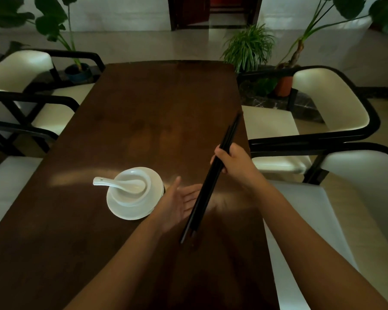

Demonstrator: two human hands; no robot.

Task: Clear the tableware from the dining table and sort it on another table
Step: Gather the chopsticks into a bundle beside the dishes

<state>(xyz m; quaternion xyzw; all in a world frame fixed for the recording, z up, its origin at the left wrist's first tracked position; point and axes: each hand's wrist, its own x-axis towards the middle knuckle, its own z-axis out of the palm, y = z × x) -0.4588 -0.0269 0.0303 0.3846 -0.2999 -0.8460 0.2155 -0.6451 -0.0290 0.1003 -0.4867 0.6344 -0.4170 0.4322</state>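
Note:
My right hand (pixel 230 161) grips a bundle of long black chopsticks (pixel 205 191) near their middle; they slant from upper right down to lower left above the dark wooden dining table (pixel 143 113). My left hand (pixel 180 201) lies open, palm up, just under and left of the chopsticks' lower part. Left of that hand a white bowl (pixel 126 195) stands on a stack of white plates (pixel 121 212), with a white ceramic spoon (pixel 119 182) lying in the bowl, its handle pointing left.
White armchairs with black frames stand along both sides: two on the right (pixel 329 108), several on the left (pixel 20 70). Potted plants (pixel 248 48) stand on the floor beyond the table's far end, before a dark doorway (pixel 213 12).

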